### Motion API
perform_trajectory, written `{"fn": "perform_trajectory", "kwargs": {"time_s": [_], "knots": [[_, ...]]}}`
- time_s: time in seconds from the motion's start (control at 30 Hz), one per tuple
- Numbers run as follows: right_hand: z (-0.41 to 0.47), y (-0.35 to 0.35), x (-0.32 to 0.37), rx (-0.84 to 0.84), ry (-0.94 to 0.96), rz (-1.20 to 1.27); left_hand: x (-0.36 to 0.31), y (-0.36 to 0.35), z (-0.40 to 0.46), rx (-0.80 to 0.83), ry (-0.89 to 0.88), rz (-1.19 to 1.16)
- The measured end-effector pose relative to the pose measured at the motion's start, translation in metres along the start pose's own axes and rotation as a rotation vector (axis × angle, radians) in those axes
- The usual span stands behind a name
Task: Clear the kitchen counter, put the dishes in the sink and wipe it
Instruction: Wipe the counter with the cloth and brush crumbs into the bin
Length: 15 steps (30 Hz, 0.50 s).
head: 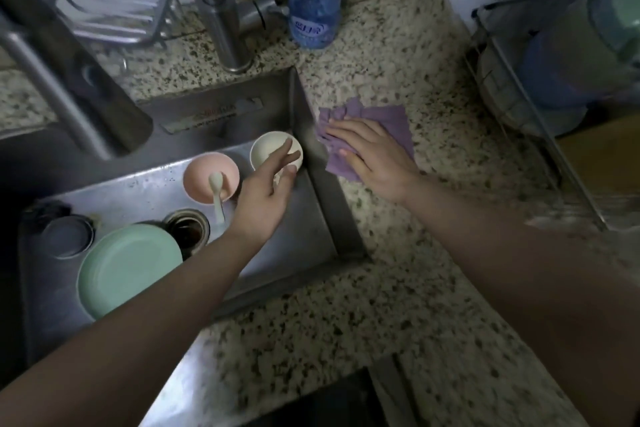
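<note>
Our left hand (266, 184) hovers loosely open over the steel sink (325, 191), perhaps touching the cream round bowl (270, 149). At its three o'clock, our right hand (370, 159) presses flat on the purple cloth (391, 121) on the speckled granite counter (398, 288), nearer the unwiped stretch toward six o'clock.

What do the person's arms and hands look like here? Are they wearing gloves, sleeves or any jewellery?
Both arms are bare from the frame's edge to the wrist, with no sleeve in view. The left hand and right hand wear no gloves. No ring, watch or bracelet shows on either. The fingernails look short and unpainted, though the picture is somewhat blurred.
</note>
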State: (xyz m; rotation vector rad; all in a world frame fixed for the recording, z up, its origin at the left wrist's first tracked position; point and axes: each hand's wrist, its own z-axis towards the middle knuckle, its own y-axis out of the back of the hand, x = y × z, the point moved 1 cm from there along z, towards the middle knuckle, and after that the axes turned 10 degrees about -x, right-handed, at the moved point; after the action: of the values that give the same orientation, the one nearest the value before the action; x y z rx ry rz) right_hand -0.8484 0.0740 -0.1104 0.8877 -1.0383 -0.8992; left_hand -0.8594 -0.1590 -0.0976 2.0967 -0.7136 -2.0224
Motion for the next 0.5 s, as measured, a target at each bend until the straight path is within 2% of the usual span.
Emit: {"fn": "perform_trajectory", "kwargs": {"time_s": [0.33, 0.5], "knots": [[-0.186, 0.046, 0.044, 0.020, -0.127, 0.029, -0.015, -0.042, -0.111, 0.204, -0.151, 0.078], [-0.242, 0.054, 0.059, -0.057, -0.265, 0.054, -0.020, -0.039, -0.150, 0.239, -0.219, 0.166]]}}
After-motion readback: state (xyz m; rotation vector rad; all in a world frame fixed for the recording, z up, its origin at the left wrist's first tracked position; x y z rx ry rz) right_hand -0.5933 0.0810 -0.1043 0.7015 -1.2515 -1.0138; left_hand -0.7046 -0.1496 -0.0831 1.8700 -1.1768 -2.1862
